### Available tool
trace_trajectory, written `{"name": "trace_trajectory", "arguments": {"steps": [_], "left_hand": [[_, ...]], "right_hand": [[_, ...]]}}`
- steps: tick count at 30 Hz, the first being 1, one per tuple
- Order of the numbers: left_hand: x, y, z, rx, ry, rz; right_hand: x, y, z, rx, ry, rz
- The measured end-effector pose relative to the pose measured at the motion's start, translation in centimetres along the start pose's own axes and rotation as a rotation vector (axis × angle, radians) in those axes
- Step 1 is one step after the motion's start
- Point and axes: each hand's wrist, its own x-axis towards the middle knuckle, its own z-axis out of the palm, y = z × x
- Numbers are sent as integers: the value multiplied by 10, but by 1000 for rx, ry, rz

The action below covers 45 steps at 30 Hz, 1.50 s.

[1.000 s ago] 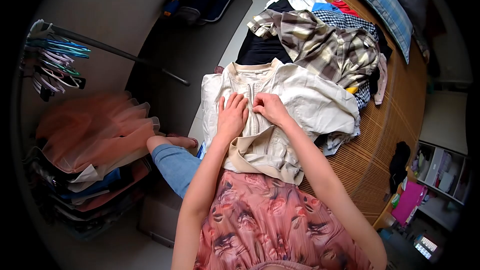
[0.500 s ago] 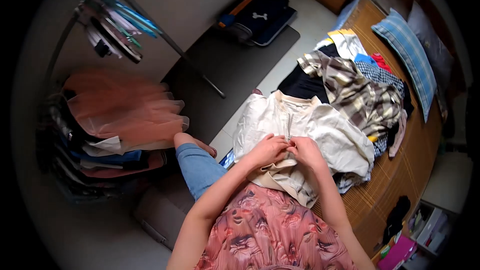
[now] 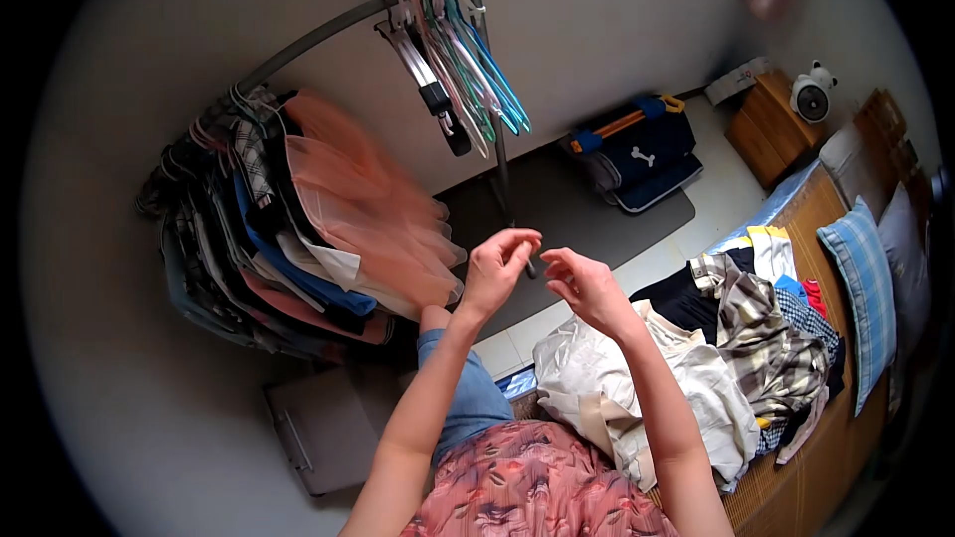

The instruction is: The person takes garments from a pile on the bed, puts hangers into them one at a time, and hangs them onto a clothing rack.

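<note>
Both hands are raised off the clothes, close together with a small gap between them. My left hand (image 3: 497,268) has its fingers curled loosely, thumb and fingertips apart, holding nothing. To its right, my right hand (image 3: 587,288) is likewise half curled and empty. Below and to the right of my right hand, the cream jacket (image 3: 696,378) lies crumpled on the bed near my lap. A brown plaid shirt (image 3: 761,338) rests on the pile behind it. Hangers (image 3: 463,70) in several colours hang from a rack, above and beyond the hands.
Clothes and a peach tulle skirt (image 3: 368,209) hang at the left of the rack's rail (image 3: 308,40). A grey case (image 3: 338,428) stands below them. Beyond are a dark blue pet carrier (image 3: 642,154), a wooden cabinet (image 3: 771,129) and a blue checked pillow (image 3: 860,288).
Both hands have let go of the cream jacket and risen toward the rack. The view has turned left and up, showing more of the rack, wall and cabinet.
</note>
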Motion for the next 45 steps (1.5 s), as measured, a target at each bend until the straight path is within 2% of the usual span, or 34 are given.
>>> {"name": "trace_trajectory", "arguments": {"steps": [3, 5, 10, 14, 18, 25, 29, 32, 35, 39, 41, 42, 43, 45], "left_hand": [[40, 24, -25, 9, 397, 209], [67, 37, -40, -27, 557, 289], [115, 54, -60, -323, 561, 264], [129, 51, -68, -437, 571, 188], [141, 45, -92, -513, 552, 57], [133, 45, -113, -563, 539, 156], [102, 46, -102, -513, 548, 187], [62, 49, -74, -443, 564, 167], [8, 31, -30, -283, 610, 95], [-85, -19, 34, -94, 550, 129], [-132, -32, 50, 55, 348, 155], [-154, -40, 56, 80, 282, 93], [-168, -46, 62, 82, 248, 80], [-178, -45, 67, 82, 164, 51]], "right_hand": [[46, -34, 1, -20, 34, -163], [75, -56, 4, -51, 93, -261], [135, -86, 18, -132, 246, -436], [164, -81, 32, -124, 220, -457], [158, -100, 32, 92, 59, -389], [153, -110, 37, 123, 61, -468], [135, -107, 42, 206, 168, -462], [110, -100, 45, 335, 243, -287], [78, -78, 51, 180, 380, -271], [26, -48, 63, 213, 294, -230], [0, -43, 62, 191, 213, -178], [-12, -37, 65, 254, 207, -175], [-25, -38, 63, 453, 139, -47], [-46, -32, 53, 461, 170, -32]]}}
